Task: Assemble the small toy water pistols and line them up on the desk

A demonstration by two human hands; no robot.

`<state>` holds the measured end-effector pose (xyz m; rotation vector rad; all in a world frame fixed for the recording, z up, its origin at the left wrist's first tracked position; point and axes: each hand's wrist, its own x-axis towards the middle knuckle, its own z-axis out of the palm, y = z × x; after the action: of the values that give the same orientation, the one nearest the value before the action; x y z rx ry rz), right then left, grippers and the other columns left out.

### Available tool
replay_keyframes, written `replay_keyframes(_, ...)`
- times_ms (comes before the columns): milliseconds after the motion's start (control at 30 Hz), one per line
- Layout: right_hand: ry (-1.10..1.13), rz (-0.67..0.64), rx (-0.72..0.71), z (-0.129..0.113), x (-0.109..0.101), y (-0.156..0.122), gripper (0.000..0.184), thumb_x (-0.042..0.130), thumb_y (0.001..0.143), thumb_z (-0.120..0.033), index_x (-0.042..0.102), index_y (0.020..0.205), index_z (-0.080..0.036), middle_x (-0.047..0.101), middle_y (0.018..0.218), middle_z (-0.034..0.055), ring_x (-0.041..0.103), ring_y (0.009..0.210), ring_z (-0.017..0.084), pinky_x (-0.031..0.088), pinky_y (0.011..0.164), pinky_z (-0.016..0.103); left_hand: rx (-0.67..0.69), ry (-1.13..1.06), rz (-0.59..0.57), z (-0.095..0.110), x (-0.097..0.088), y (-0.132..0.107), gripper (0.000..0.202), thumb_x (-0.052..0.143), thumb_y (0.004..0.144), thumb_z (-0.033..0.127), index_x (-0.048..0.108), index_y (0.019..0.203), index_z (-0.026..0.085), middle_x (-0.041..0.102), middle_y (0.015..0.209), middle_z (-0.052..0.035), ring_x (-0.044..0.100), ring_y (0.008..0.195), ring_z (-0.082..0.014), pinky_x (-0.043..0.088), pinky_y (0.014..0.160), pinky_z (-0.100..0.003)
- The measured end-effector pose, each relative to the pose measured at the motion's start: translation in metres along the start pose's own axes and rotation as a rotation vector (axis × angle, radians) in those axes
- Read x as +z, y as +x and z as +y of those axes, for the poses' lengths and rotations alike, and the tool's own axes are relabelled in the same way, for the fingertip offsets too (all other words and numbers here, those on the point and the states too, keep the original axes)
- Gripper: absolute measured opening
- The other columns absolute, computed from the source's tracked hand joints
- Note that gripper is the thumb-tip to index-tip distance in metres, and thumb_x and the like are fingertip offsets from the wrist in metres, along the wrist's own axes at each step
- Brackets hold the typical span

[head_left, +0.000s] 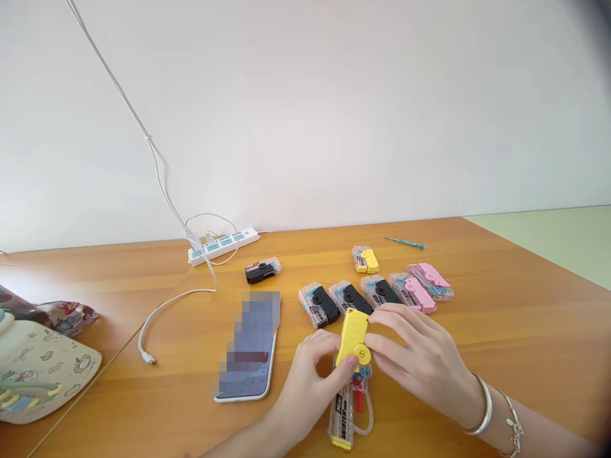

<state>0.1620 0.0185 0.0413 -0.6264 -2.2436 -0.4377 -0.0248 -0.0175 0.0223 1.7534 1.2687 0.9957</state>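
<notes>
Low over tabletop [501,331], before row of packed toys [321,305]: left hand [310,372] palm inward, fingers clamped on yellow water gun [352,334]; right hand [420,356] arched, fingers pinching same gun from right.

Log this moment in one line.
left hand: grips yellow toy | right hand: grips yellow toy | behind: toy row on table | phone: left of hands

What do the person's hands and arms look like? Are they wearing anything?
Both arms are bare, with no sleeves in view. The right hand has two things on its wrist: a smooth silver bangle and a thin silver chain bracelet with little charms. The left hand shows no bracelet or ring.
</notes>
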Motion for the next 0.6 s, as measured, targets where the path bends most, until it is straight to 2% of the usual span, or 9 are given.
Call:
replay_keyframes(133, 0.066, -0.165, 0.077, -0.005, 0.004, -0.001, 0.015, 0.049, 0.086, -0.019, 0.060, 0.096, -0.018, 0.064, 0.089, 0.0059, 0.058, 0.085, 0.022, 0.047, 0.075, 0.035, 0.045, -0.021, 0.045, -0.007, 0.000, 0.001, 0.024, 0.052, 0.090, 0.031, 0.071, 0.082, 0.020, 0.069, 0.092, -0.0048, 0.055, 0.097, -0.0226, 0.042, 0.090, -0.033)
replay_keyframes(233, 0.050, -0.232, 0.098, -0.010, 0.010, -0.002, 0.008, 0.052, 0.084, -0.021, 0.059, 0.086, -0.017, 0.062, 0.079, 0.0043, 0.056, 0.074, 0.020, 0.044, 0.066, 0.033, 0.070, -0.027, 0.038, -0.008, 0.001, 0.001, 0.023, 0.050, 0.091, 0.030, 0.071, 0.084, 0.023, 0.070, 0.100, -0.0037, 0.050, 0.106, -0.0233, 0.040, 0.096, -0.035)
replay_keyframes(433, -0.115, -0.272, 0.008, -0.020, 0.016, 0.004, 0.001, 0.055, 0.077, -0.019, 0.055, 0.076, -0.018, 0.057, 0.068, 0.0004, 0.051, 0.062, 0.018, 0.036, 0.059, 0.032, 0.058, -0.049, 0.065, -0.011, 0.004, -0.001, 0.028, 0.046, 0.092, 0.031, 0.072, 0.087, 0.023, 0.070, 0.098, -0.0052, 0.048, 0.108, -0.0243, 0.039, 0.098, -0.038)
replay_keyframes(600, -0.215, -0.288, -0.095, -0.019, 0.014, 0.011, 0.009, 0.060, 0.078, -0.024, 0.054, 0.073, -0.018, 0.057, 0.064, -0.0007, 0.050, 0.059, 0.017, 0.031, 0.056, 0.033, 0.054, -0.042, 0.063, -0.010, 0.004, -0.001, 0.034, 0.044, 0.092, 0.037, 0.073, 0.081, 0.023, 0.071, 0.095, -0.0068, 0.050, 0.103, -0.0259, 0.042, 0.093, -0.040)
